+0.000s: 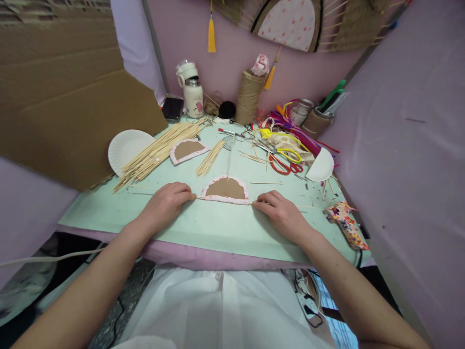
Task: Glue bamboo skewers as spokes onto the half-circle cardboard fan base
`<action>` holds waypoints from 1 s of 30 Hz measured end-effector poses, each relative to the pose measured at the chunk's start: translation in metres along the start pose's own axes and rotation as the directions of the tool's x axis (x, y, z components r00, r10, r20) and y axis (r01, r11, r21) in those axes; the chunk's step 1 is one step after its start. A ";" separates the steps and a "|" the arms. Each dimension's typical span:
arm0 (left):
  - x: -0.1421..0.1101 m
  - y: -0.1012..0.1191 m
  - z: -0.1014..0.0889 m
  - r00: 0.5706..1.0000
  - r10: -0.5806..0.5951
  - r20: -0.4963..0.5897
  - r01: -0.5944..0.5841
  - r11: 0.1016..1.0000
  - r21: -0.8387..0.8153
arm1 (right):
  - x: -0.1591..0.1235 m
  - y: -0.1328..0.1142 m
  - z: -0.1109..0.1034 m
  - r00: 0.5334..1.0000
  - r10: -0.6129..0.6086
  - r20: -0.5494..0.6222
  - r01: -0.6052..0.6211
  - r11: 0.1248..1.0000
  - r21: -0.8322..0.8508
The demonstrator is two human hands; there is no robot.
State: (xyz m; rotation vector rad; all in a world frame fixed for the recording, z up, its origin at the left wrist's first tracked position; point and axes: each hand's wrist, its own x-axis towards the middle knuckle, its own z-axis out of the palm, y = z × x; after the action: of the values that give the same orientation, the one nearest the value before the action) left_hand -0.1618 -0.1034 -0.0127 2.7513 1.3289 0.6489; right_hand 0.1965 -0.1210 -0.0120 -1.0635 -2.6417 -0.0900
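Observation:
A brown cardboard half-circle (pixel 225 189) edged in pink-white fabric lies flat on the pale green table (pixel 203 228). A thin wooden stick (pixel 229 162) runs up from its middle. My left hand (pixel 165 204) rests at its left corner, fingers curled and pinched on what looks like a thin stick end along the bottom edge. At the right corner my right hand (pixel 283 213) is curled the same way, fingertips pressed to the straight edge. What the fingers grip is too thin to name surely.
A second fabric-edged half-circle (pixel 188 150), a long bundle of sticks (pixel 160 150) and a shorter bunch (pixel 210 157) lie behind. Paper plate (pixel 127 148) left, scissors (pixel 285 160), half plate (pixel 320 166), pipe cleaners (pixel 290 123), twine roll (pixel 249 97), bottle (pixel 192 92), glue gun (pixel 345 223) right.

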 end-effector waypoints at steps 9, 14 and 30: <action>-0.001 0.000 0.001 1.000 -0.008 -0.003 0.008 1.000 -0.009 | -0.001 0.001 0.001 1.000 0.005 0.005 -0.005 1.000 -0.002; -0.003 -0.001 0.000 1.000 0.012 -0.001 -0.012 1.000 0.029 | -0.003 -0.001 0.004 1.000 0.018 -0.005 -0.018 1.000 -0.018; -0.009 0.002 0.000 0.999 0.006 -0.054 0.000 0.992 0.125 | -0.006 -0.002 0.012 0.997 0.060 -0.058 -0.065 0.993 -0.098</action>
State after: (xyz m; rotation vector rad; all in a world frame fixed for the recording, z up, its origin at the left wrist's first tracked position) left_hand -0.1648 -0.1113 -0.0156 2.8528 1.4239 0.6676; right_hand 0.1963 -0.1248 -0.0251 -1.1573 -2.5758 -0.2370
